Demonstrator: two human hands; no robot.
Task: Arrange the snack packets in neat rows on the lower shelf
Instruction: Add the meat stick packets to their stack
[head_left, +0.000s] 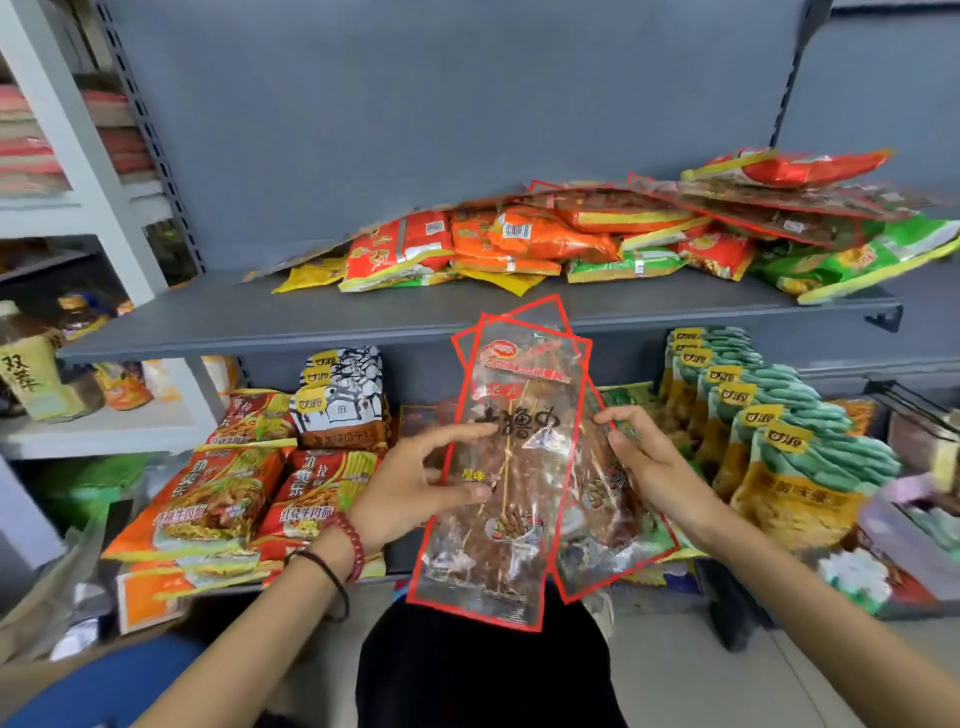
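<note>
- Orange-red plastic noodle packets (218, 499) lie on the lower shelf, left.
- Left hand (415, 483) and right hand (654, 467) each grip a side of the long clear red-edged skewer snack packets (511, 467), fanned, upright before the grey metal shelf (260, 322).
- Teal-and-yellow pouches (779, 447) stand in rows, right.

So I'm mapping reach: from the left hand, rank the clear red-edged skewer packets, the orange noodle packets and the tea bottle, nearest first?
1. Clear red-edged skewer packets: held in the left hand.
2. Orange noodle packets: lower shelf, just left.
3. Tea bottle: far left.
</note>
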